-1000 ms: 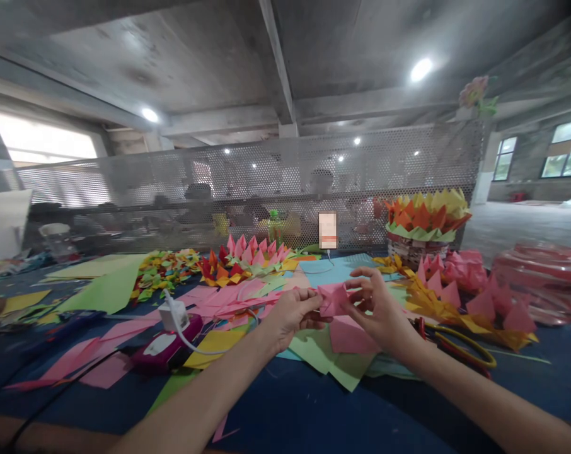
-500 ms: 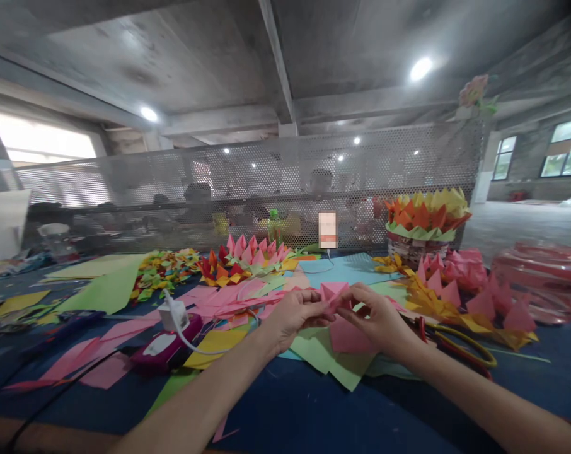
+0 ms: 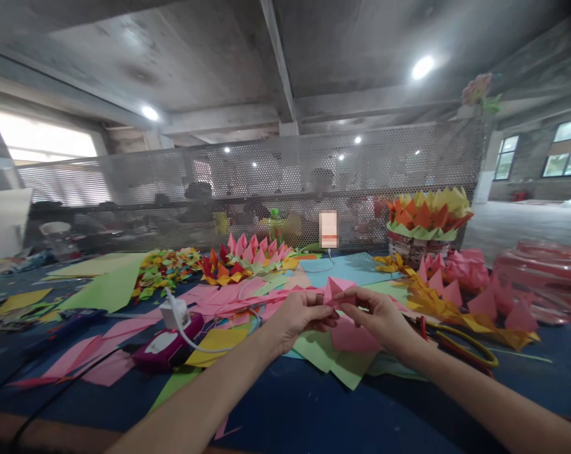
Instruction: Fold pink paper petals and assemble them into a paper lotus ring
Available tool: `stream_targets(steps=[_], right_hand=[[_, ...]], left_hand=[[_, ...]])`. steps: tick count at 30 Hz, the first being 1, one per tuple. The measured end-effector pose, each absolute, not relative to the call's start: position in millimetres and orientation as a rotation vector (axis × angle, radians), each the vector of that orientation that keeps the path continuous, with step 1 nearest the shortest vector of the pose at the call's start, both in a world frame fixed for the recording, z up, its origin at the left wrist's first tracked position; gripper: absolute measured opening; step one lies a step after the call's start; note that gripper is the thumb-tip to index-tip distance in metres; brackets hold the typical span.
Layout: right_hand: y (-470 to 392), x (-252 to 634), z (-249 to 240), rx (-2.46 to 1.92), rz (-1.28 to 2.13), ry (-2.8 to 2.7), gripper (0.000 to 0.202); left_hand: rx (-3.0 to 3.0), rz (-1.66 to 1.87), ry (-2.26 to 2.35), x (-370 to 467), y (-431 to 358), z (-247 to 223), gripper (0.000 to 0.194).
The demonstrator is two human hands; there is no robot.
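Pinched tight on the pink fold (image 3: 335, 291), both hands now.

Closed in since a second ago: right hand (image 3: 379, 315) was spread with fingers lifted, then came down onto the paper; left hand (image 3: 299, 315) kept its pinch throughout. Both sets of fingertips clamped together on the piece, meeting at its lower edge. Looked like a crease being pressed flat rather than opened. Held above the table (image 3: 314, 410), over the green sheet (image 3: 330, 359) and a pink sheet (image 3: 351, 337). Tip of the fold pointed to about 12 o'clock, slightly toward 11; long axis ran roughly 9 to 3 between the hands. Scissors (image 3: 455, 343) lay at 3 o'clock of the right hand, charger (image 3: 174, 313) off at 9.
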State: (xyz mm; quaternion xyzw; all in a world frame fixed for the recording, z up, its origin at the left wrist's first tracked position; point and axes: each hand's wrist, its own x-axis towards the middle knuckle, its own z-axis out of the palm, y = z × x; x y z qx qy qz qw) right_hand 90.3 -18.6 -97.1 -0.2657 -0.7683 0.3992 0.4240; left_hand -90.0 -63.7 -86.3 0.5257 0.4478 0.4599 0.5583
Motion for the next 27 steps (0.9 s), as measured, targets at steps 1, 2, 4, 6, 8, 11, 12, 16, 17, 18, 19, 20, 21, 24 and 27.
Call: stream_targets(steps=[1, 2, 4, 6, 8, 11, 12, 16, 17, 18, 19, 20, 21, 24, 27], right_hand=[[-18.5, 90.4, -97.2, -0.658, 1.022, -1.913, 0.018], [-18.7, 90.6, -97.1, -0.655, 1.044, -1.902, 0.019], [-19.8, 90.9, -96.1, -0.654, 1.08, -1.881, 0.02], [-21.4, 91.1, -94.3, -0.653, 1.108, -1.869, 0.021], [-22.5, 91.0, -92.4, -0.65, 1.126, -1.865, 0.021], [-22.7, 90.6, -91.0, -0.65, 1.134, -1.859, 0.021], [-22.4, 90.5, -91.1, -0.649, 1.134, -1.856, 0.02], [-20.9, 90.7, -93.4, -0.646, 1.132, -1.857, 0.02], [-20.6, 90.8, -94.1, -0.646, 1.128, -1.859, 0.02], [-20.4, 90.9, -94.9, -0.646, 1.121, -1.864, 0.02], [-20.3, 91.0, -95.5, -0.646, 1.112, -1.871, 0.021], [-20.2, 91.1, -96.1, -0.648, 1.096, -1.877, 0.021], [-20.3, 91.1, -96.5, -0.653, 1.078, -1.885, 0.021], [-21.1, 91.3, -96.6, -0.681, 1.028, -1.899, 0.02], [-21.7, 91.6, -95.9, -0.696, 1.026, -1.898, 0.019]], left_hand=[[1.242, 1.076, 1.05, -90.0, -63.3, -87.1, 0.03], [1.245, 1.067, 1.042, -89.9, -63.0, -87.9, 0.031], [1.249, 1.057, 1.03, -89.2, -62.8, -89.0, 0.031], [1.25, 1.064, 1.024, -88.3, -62.9, -89.3, 0.03], [1.252, 1.074, 1.019, -87.6, -63.1, -89.2, 0.029], [1.242, 1.085, 0.999, -87.4, -63.0, -88.6, 0.026], [1.235, 1.089, 0.991, -87.4, -63.0, -88.3, 0.025], [1.215, 1.091, 0.958, -87.2, -63.9, -87.5, 0.024], [1.212, 1.088, 0.952, -87.1, -64.2, -87.3, 0.024], [1.209, 1.088, 0.952, -87.1, -64.6, -87.1, 0.024], [1.209, 1.089, 0.952, -87.0, -64.8, -86.9, 0.025], [1.212, 1.09, 0.954, -87.0, -65.1, -86.7, 0.025], [1.217, 1.091, 0.956, -86.9, -65.2, -86.4, 0.026], [1.248, 1.085, 0.977, -85.8, -65.7, -85.0, 0.027], [1.303, 1.088, 1.025, -84.2, -66.1, -83.3, 0.025]])
